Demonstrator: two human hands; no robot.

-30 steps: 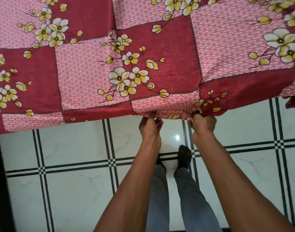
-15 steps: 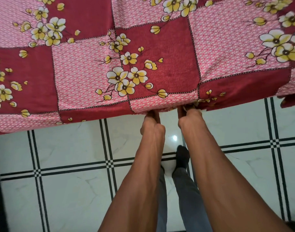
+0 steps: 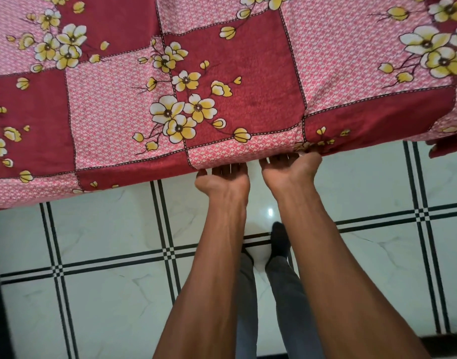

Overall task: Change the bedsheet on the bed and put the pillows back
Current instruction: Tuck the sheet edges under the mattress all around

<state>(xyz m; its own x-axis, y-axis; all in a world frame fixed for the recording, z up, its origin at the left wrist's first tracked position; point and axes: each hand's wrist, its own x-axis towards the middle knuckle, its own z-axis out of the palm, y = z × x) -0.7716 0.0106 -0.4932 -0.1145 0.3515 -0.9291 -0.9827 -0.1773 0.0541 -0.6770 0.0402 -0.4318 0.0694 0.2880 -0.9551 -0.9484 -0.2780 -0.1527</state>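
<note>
Both forearms bare, no sleeves in view, no watch, rings or bands on wrists. Left hand (image 3: 226, 178) & right hand (image 3: 289, 167) bare, no gloves; fingertips hidden, so nails can't be seen. Forearms lean, w/ tendons & veins showing along the inner side. Legs in grey trousers (image 3: 281, 286), plain fabric, narrow cut, no pattern or seams visible. One foot visible in a dark sock (image 3: 279, 239), black or near-black, no shoe. Other foot mostly hidden behind left forearm.
</note>
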